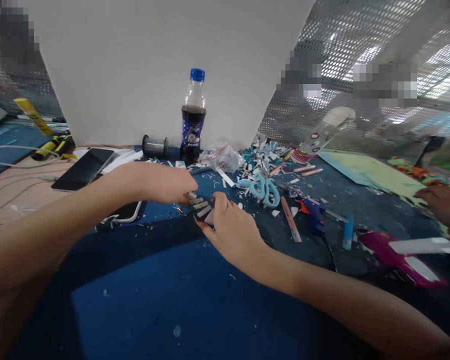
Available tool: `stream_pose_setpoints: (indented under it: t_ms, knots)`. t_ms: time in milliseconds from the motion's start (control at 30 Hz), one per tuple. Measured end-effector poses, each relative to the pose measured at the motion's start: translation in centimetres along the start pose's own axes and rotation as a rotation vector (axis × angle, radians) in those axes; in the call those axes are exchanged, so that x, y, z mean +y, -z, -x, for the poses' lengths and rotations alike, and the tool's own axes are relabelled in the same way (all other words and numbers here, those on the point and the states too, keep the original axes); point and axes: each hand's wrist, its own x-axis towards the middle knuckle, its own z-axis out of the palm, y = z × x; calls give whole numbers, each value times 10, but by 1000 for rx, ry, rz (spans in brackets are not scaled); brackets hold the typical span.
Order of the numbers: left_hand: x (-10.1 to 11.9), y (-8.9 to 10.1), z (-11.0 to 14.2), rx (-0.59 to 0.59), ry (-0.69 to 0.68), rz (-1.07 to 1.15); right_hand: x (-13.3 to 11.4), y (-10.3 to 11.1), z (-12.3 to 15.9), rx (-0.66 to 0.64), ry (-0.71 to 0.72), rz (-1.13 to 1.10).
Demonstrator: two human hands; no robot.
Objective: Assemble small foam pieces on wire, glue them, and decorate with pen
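Note:
Both my hands meet over a small dark piece with several short white paper strips [203, 209] fanned on it, lying on the blue table [172, 280]. My left hand [161, 182] reaches in from the left, its fingers pinched on one white strip at the top of the fan. My right hand [230, 227] comes from the right with curled fingers, holding the piece's right edge down. Light blue scissors [264, 189] lie just beyond my right hand.
A Pepsi bottle [193, 120] stands at the white board, with a wire spool [155, 146] and a plastic bag [222, 159] beside it. Phones [83, 169] lie left. Paper scraps [262, 157], a blue glue gun [315, 215] and a pink one [393, 255] lie right. Another person's hand [444, 202] is far right.

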Motion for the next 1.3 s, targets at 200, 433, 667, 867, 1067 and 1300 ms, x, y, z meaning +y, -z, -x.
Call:
stream_pose_setpoints:
  t_ms: [200, 433, 667, 867, 1067, 1300]
  knots:
    - [14, -20, 3, 112, -26, -130, 36, 17, -14, -174, 4, 11]
    - [26, -7, -10, 437, -280, -535, 57, 44, -22, -286, 133, -104]
    - [11, -16, -3, 560, -254, -639, 53, 32, -28, -95, 288, -112]
    - [21, -60, 18, 584, -142, -506, 47, 19, -14, 67, 384, 113]
    - [53, -104, 39, 491, 31, -236, 54, -9, 11, 220, 718, 267]
    - [44, -114, 41, 446, 99, -161, 73, -16, 10, 348, 824, 361]
